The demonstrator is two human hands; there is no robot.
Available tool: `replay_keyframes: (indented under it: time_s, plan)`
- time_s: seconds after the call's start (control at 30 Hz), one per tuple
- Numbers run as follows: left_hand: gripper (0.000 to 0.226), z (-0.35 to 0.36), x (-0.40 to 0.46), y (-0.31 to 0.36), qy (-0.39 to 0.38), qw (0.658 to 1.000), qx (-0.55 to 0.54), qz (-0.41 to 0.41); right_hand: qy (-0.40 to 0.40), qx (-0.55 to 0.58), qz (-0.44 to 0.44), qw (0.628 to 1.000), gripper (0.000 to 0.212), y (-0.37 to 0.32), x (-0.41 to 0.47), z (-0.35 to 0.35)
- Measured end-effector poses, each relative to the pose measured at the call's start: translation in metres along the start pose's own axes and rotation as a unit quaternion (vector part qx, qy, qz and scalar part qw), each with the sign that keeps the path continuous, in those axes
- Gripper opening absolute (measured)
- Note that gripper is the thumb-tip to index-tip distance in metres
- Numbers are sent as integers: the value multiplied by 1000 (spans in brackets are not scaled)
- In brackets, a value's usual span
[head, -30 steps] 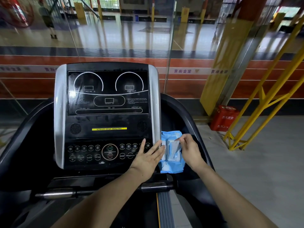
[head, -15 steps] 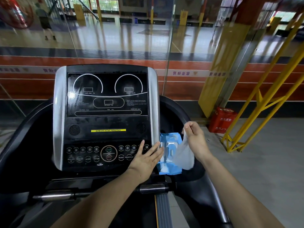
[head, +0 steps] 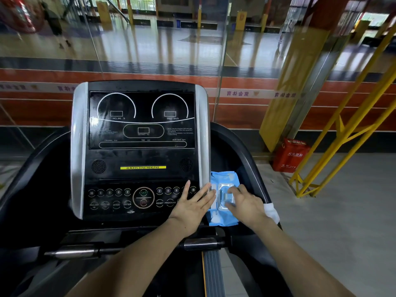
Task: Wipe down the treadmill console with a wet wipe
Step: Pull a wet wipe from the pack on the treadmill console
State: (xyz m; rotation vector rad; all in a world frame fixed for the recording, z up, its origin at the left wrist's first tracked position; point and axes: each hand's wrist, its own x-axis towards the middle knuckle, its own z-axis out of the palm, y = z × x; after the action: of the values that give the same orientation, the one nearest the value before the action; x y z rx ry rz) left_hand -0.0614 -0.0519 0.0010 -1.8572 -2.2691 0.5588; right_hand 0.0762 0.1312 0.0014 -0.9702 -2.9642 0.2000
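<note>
My right hand [head: 246, 205] presses its fingers down on the lid of the wipe pack [head: 224, 198], and a white wipe [head: 271, 212] sticks out at its outer edge; whether I pinch it I cannot tell. My left hand [head: 192, 207] lies spread and flat on the console [head: 141, 151], fingertips by the buttons [head: 168, 190]. Leaning there could press a key. The pack sits just beside the console and could slide off the sloping arm [head: 242, 151].

- Treadmill console [head: 141, 133]: its dark display face lies unobstructed.
- Left hand [head: 190, 209] covers its lower-right buttons.
- Wet-wipe pack [head: 222, 200] and right hand [head: 246, 204] crowd its right edge.
</note>
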Motion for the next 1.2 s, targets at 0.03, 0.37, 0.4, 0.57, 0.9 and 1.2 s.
replay_keyframes:
  time_s: [0.03, 0.37, 0.4, 0.57, 0.9, 1.2]
  plan:
    - [90, -1, 0, 0, 0, 1000, -1, 0, 12, 4, 7, 1000, 43, -1, 3, 0]
    - [88, -3, -1, 0, -5, 1000, -4, -1, 50, 64, 115, 990, 50, -11, 31, 3]
    - [88, -3, -1, 1, -5, 1000, -4, 0, 48, 65, 126, 989, 50, -11, 34, 3]
    - [89, -3, -1, 2, -4, 1000, -3, 0, 43, 62, 159, 984, 42, -16, 45, 5]
    - [80, -17, -7, 6, 41, 996, -71, -24, 12, 66, 185, 980, 30, -18, 48, 1]
    - [67, -24, 1, 22, 14, 993, 109, 51, 94, 287, 166, 939, 25, -2, 17, -18]
